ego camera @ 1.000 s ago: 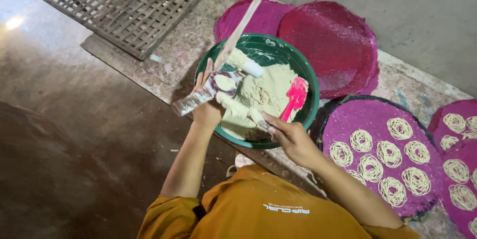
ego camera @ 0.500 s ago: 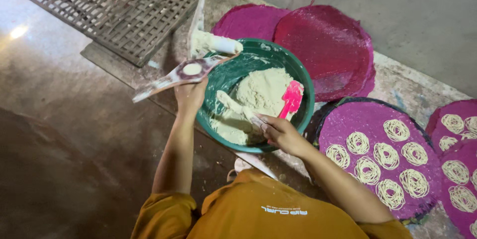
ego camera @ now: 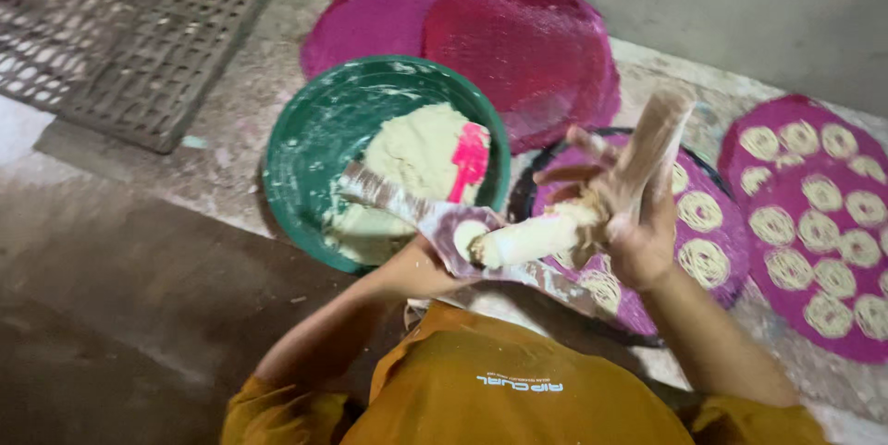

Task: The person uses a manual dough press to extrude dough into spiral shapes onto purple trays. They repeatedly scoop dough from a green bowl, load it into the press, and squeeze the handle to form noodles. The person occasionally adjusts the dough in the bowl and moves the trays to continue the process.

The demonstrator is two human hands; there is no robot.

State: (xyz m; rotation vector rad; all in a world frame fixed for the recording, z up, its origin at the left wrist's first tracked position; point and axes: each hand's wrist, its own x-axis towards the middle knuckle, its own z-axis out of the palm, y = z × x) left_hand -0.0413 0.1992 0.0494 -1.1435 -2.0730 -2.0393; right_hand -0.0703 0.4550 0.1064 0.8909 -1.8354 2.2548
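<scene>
Hands meet just above the orange shirt (ego camera: 518,389), at the near edge of the floor (ego camera: 139,251). The left hand (ego camera: 421,269) is closed round a flat wooden press plate (ego camera: 398,206) smeared with dough. The right hand (ego camera: 638,232) grips the press's other arm (ego camera: 659,130), whose dough-coated plunger (ego camera: 532,237) points at the plate's round hole.

Judging by this, the press is being put together over a load of dough. Seating the plunger calls for lining it squarely with the hole while the left hand holds the plate level. Sticky dough on both parts could make them slip.

Under the right hand lies a purple mat (ego camera: 731,223) already carrying noodle coils (ego camera: 703,262). It leaves little bare room. A second coil-covered mat (ego camera: 786,110) lies at the right edge.

Just beyond the left hand stands a green bowl (ego camera: 305,130) with a mound of dough (ego camera: 416,154) and a pink spatula (ego camera: 470,160) on it. Behind the bowl, two bare mats (ego camera: 536,38) overlap, touching its far rim. A grid rack (ego camera: 139,29) fills the far left corner, well apart. A grey wall (ego camera: 740,10) closes the far side.
</scene>
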